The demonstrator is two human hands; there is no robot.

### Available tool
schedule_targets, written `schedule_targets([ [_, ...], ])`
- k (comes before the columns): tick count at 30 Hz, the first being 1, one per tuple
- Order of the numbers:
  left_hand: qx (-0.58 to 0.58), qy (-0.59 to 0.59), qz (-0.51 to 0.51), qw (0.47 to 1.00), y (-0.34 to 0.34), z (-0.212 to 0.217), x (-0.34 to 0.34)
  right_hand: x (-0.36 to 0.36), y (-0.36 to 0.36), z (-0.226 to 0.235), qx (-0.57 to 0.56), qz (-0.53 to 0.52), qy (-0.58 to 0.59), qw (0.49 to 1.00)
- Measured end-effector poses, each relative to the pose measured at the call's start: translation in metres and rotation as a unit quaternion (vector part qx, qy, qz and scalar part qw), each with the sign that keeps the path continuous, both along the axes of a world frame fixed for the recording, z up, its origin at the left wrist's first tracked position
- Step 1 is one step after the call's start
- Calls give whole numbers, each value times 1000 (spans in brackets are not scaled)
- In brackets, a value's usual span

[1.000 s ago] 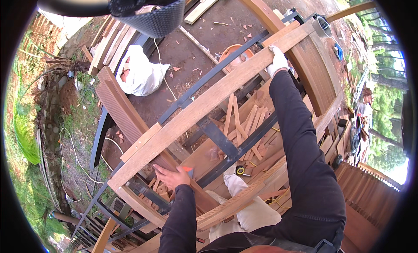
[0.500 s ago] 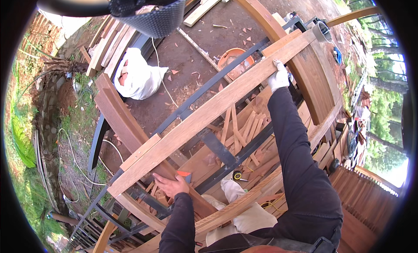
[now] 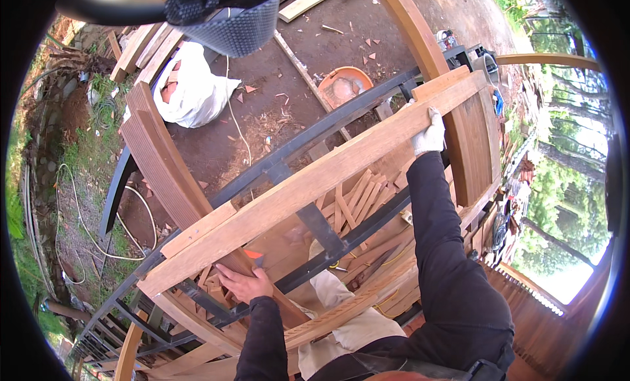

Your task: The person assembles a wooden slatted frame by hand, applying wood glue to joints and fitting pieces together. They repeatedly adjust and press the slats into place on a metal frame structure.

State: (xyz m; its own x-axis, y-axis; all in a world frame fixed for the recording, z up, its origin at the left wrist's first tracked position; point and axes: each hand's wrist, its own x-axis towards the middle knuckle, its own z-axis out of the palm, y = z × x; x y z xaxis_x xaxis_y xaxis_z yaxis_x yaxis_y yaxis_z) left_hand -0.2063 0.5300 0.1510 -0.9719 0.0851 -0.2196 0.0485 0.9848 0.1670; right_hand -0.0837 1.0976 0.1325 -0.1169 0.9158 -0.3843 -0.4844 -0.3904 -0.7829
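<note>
Figure: A long plank (image 3: pixel 308 188) lying diagonally across a dark metal frame (image 3: pixel 371 229) in an outdoor work area.
The gloved right hand (image 3: pixel 429 133) pinches the plank's near edge toward its far end; the bare left hand (image 3: pixel 246 284) rests, fingers loosely spread, on a brown board (image 3: pixel 172 174) passing beneath the plank; whether it grips cannot be told. Wood offcuts (image 3: pixel 359 196) lie below the frame; beyond, bare earth (image 3: pixel 275 86) carries a white sack (image 3: pixel 203 92) and an orange basin (image 3: pixel 363 77), with trees (image 3: pixel 571 155) at right.

gap beside plank (image 3: pixel 315 184), dark crossbar (image 3: pixel 319 225) across
</note>
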Motion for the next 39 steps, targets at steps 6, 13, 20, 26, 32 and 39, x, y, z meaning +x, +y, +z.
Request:
schedule_targets([
  [6, 17, -4, -7, 1000, -1, -1, 0, 18, 13, -14, 37, 10, -36, 999],
  [13, 24, -29, 2, 999, -14, -5, 3, -1, -3, 0, -19, 67, -159, 985],
  [20, 48, 26, -7, 998, -11, -6, 1, 5, -40, 32, -15, 150, -331, 931],
  [26, 84, 27, -3, 996, -15, -5, 3, 102, -264, 50, 113, 426, -437, 784],
  [32, 171, -22, -8, 985, -30, 6, -2, 218, -501, 137, 45, 571, -362, 736],
  [39, 401, -71, -106, 907, -170, 48, 93, 323, -561, 161, 133, 608, -507, 596],
])
